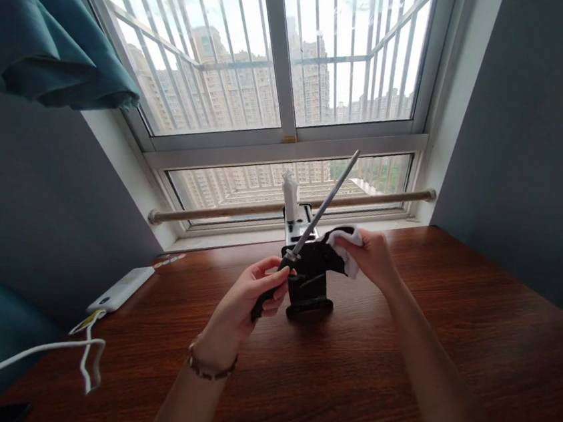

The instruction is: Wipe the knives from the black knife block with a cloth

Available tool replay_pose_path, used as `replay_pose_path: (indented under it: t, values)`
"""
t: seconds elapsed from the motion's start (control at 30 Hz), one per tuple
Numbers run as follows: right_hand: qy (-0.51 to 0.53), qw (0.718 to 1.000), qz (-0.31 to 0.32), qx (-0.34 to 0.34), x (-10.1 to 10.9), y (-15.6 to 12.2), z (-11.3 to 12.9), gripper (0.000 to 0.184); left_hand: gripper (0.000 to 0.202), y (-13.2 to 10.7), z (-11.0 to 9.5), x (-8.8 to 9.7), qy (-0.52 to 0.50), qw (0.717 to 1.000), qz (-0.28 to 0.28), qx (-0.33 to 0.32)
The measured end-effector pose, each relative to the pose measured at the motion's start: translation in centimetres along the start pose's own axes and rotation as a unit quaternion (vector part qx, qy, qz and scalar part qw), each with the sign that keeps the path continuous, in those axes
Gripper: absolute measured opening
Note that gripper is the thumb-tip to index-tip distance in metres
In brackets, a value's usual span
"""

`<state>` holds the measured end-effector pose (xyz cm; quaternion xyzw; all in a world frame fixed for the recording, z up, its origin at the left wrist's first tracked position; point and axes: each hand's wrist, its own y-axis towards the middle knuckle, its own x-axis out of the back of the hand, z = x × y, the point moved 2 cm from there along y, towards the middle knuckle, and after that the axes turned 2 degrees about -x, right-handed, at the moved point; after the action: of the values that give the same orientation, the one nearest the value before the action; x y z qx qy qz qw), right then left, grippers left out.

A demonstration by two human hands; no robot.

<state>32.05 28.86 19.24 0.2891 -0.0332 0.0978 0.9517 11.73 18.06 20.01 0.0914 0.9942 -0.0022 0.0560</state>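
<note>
My left hand [258, 289] is wrapped round the black handle of a honing steel [325, 205]. The long grey rod tilts up and to the right, its tip in front of the window. To its right, my right hand [370, 254] pinches a black and white cloth [351, 245], apart from the rod. Just behind both hands a black stand [310, 291] with a flat foot rests on the table, partly hidden by the steel and the cloth. A whitish wrapped item [290, 198] sticks up at the stand's back; its kind is unclear.
The brown wooden table [364, 381] reaches to the window sill. At the left edge lies a white power bank [122, 288] with a white cable [19, 358]. A rail [241, 215] crosses the window low down. A blue curtain [43, 31] hangs at upper left.
</note>
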Motion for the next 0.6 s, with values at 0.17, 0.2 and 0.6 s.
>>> replay_pose_path:
  t: [0.17,0.2,0.6]
  values:
    - [0.187,0.978,-0.059,-0.064,-1.5,-0.3,0.0,0.033,0.028,0.0,-0.1,0.8,0.229,0.946,-0.182,-0.141]
    - [0.221,0.971,-0.047,-0.076,-2.4,-0.6,0.4,0.034,0.027,0.0,0.0,0.7,0.283,0.923,-0.206,-0.163]
    - [0.381,0.902,0.057,-0.195,-5.2,-1.6,1.7,0.037,0.016,0.4,1.3,-1.1,0.594,0.747,-0.202,-0.218]
